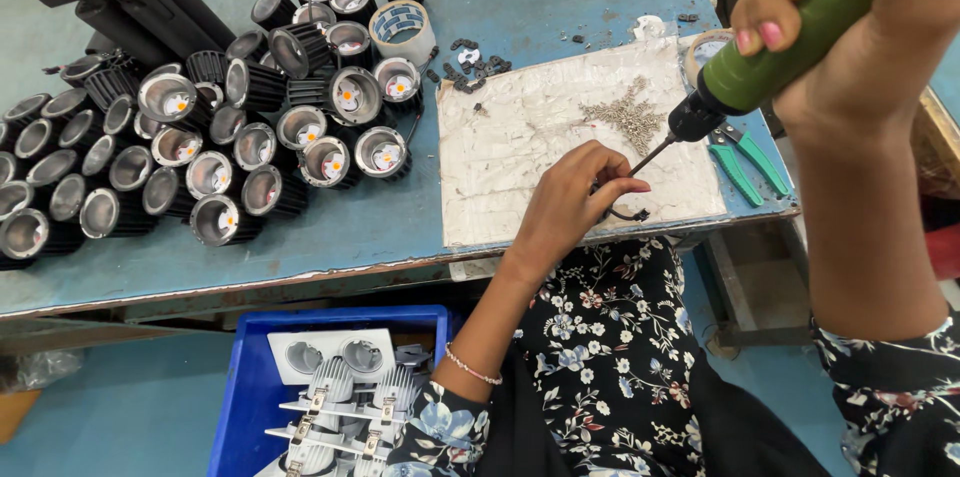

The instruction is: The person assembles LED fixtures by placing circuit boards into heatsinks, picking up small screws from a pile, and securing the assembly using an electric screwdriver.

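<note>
- Blue desk (400,227), white mat (530,137) at its front right corner.
- I saw left hand (572,205) pinching small black part (628,214) on the mat's front edge.
- Right hand (815,27) gripped green screwdriver (770,62), tip at the part.

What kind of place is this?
Probably a lamp assembly workshop: dozens of black spotlight housings crowd the blue bench, the right hand drives a screwdriver, and a screw pile lies nearby.
</note>
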